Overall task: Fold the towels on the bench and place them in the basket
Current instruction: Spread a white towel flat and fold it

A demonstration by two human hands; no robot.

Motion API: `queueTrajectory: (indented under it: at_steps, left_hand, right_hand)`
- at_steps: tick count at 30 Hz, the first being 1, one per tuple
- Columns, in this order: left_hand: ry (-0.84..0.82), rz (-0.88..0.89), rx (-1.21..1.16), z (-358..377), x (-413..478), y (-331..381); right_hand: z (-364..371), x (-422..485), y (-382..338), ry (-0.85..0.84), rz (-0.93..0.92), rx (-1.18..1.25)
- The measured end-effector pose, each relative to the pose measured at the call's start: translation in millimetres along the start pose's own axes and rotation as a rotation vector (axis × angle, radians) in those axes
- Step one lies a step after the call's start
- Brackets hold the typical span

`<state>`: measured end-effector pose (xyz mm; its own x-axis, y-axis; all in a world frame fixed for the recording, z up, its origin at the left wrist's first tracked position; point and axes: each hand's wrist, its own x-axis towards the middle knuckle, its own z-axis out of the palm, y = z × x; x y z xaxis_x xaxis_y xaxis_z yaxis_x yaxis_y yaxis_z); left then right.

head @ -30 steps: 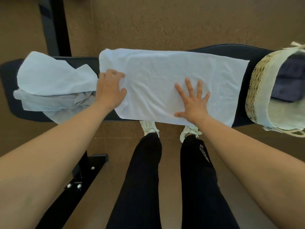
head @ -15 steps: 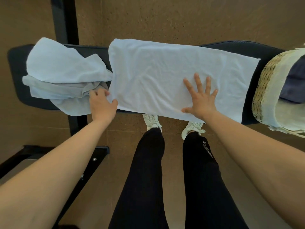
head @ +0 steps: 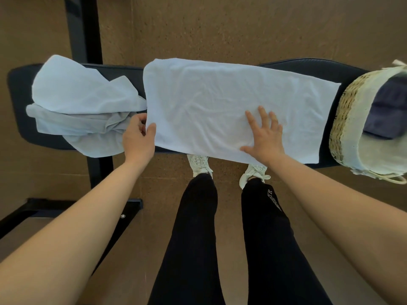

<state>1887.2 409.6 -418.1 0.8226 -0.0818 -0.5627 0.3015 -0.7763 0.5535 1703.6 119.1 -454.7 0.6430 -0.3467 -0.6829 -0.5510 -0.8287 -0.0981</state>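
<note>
Head view: basket [head: 348,119] holds dark towel [head: 387,111]; left hand [head: 138,137] pinches white towel [head: 220,106], right hand [head: 264,135] flat, spread.

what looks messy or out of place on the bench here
The crumpled pale blue towel at the left end of the black padded bench lies in an unfolded heap, one corner drooping over the near edge. Nothing looks spilled or damaged.

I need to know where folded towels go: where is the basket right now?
In the head view, the basket sits on the bench's right end, just right of the spread towel, with a dark towel inside.
</note>
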Motion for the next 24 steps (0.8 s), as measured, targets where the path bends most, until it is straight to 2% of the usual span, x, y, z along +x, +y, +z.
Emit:
queueTrajectory:
  at_steps: [3,5,9,11,13,15,17,21,24]
  left_hand:
    - [-0.008,0.06,-0.021,-2.9,-11.5,14.1]
    - [-0.033,0.09,-0.048,-2.4,-18.3,22.9]
    - [-0.068,0.12,-0.124,4.7,-27.9,36.8]
    - [-0.097,0.113,-0.14,8.3,-31.1,41.8]
    - [-0.168,0.088,-0.208,9.9,-31.3,46.4]
    - [-0.242,0.039,-0.302,7.3,-29.4,50.0]
    - [-0.239,-0.041,-0.347,1.5,-22.1,53.1]
    - [-0.137,-0.176,-0.324,-0.6,5.0,68.1]
    - [-0.249,-0.161,-0.27,9.0,27.8,90.0]
  right_hand:
    - [-1.6,-9.4,-31.4,0.16,-0.05,0.241]
    - [-8.0,-14.2,-62.9,0.179,-0.023,0.454]
    - [-41.4,-19.4,-134.6,-0.054,0.075,1.145]
    - [-52.5,-17.8,-164.3,-0.148,0.094,1.332]
    - [-57.8,-15.6,-187.0,-0.177,0.09,1.38]
    - [-59.5,-12.4,-199.0,-0.111,0.086,1.317]
    - [-59.9,-8.7,-202.3,-0.057,0.104,1.221]
    - [-62.8,-11.1,-192.7,-0.036,0.11,1.119]
    - [-65.0,-24.3,-180.2,-0.029,0.052,1.113]
